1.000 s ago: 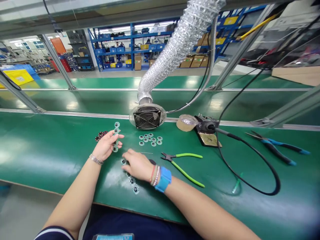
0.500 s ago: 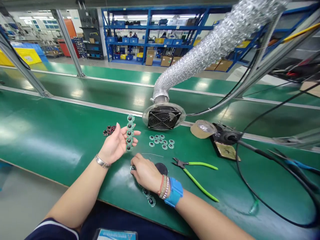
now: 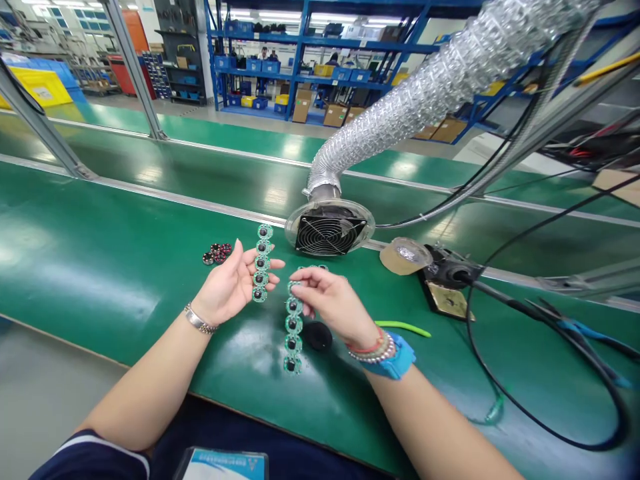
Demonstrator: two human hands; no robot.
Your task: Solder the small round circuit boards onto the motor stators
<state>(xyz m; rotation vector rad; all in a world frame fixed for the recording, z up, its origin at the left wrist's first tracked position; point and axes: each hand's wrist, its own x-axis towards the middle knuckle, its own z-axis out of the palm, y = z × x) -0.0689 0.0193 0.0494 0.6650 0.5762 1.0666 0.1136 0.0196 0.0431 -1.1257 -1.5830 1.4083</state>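
The green bench (image 3: 100,267) runs across in front of me. At its back edge stands a round fan (image 3: 329,235), with a silver foil duct (image 3: 440,87) curving up and away to the right. Just right of the fan are a roll of tape (image 3: 405,256) and a soldering iron stand (image 3: 445,287), whose black cable (image 3: 550,427) loops across the bench. Blue-handled pliers (image 3: 595,330) lie beyond that loop. Farther off, blue shelves (image 3: 300,40) hold cardboard boxes (image 3: 335,115).

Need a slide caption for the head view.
Left hand holds a green PCB strip, right hand a second strip.
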